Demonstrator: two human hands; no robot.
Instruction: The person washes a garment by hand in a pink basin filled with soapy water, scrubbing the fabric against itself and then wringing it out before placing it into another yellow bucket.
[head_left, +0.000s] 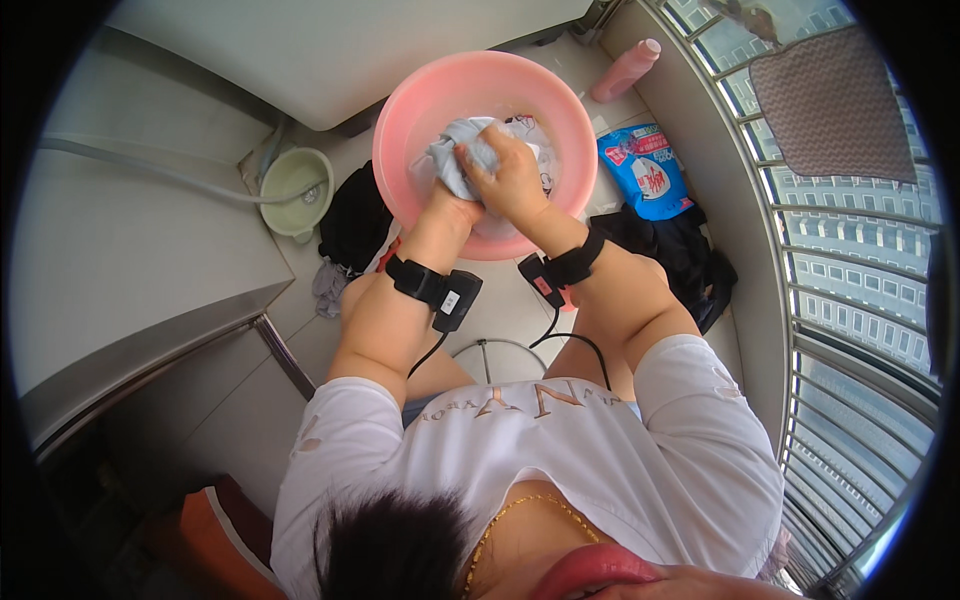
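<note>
A pink plastic basin (397, 161) stands on the floor before me with water and wet laundry in it. Over it, my right hand (510, 169) grips a bunched light grey-blue cloth (454, 146). My left hand (459, 206) is under the same cloth, palm up, its fingers mostly hidden by the fabric. Behind the hands, a white printed garment (544, 146) lies wet in the basin. Each of my forearms wears a black strap with a small cabled box.
A pale green dipper (268, 206) holds a grey hose end at the left. Dark clothes (349, 217) lie beside the basin, and more black clothing (660, 244) lies at the right. A blue detergent bag (646, 176) and a pink bottle (626, 71) stand near the barred window.
</note>
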